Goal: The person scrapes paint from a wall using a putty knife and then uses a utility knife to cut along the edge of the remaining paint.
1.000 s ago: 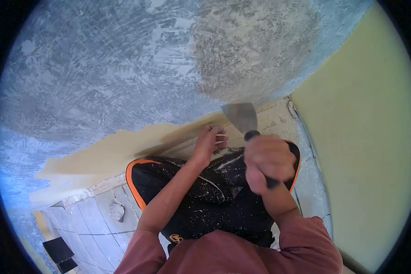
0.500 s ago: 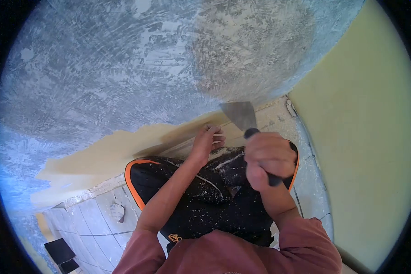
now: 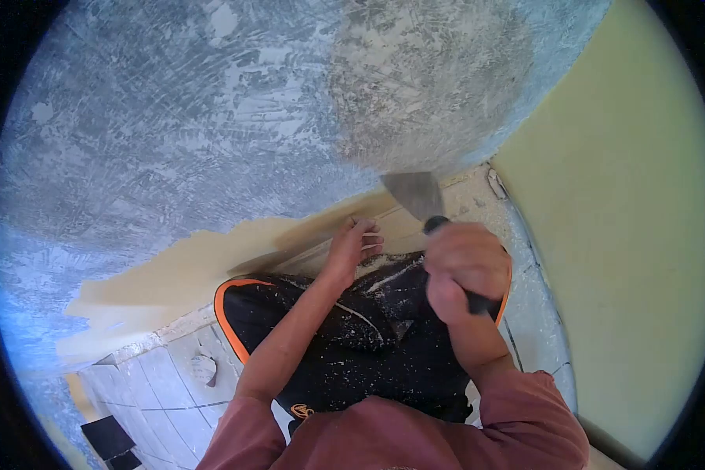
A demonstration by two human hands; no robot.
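My right hand [image 3: 464, 270] grips the black handle of a metal scraper [image 3: 415, 193]. Its wide blade points up at the lower edge of the scraped grey wall [image 3: 235, 125], where bare rough plaster [image 3: 423, 86] shows. My left hand [image 3: 355, 247] rests with bent fingers low on the wall's yellow painted band [image 3: 204, 262], just left of the blade. Both arms reach out over my black shorts [image 3: 352, 337] with orange trim, which are speckled with white flakes.
A yellow-green wall [image 3: 619, 235] meets the scraped wall in a corner at the right. Dusty floor tiles [image 3: 164, 376] lie at the lower left, with dark objects [image 3: 110, 439] near the bottom edge. Paint debris lies along the skirting.
The scraper and my right hand have shifted slightly right and up along the wall's lower edge. My left hand stays pressed on the yellow band.
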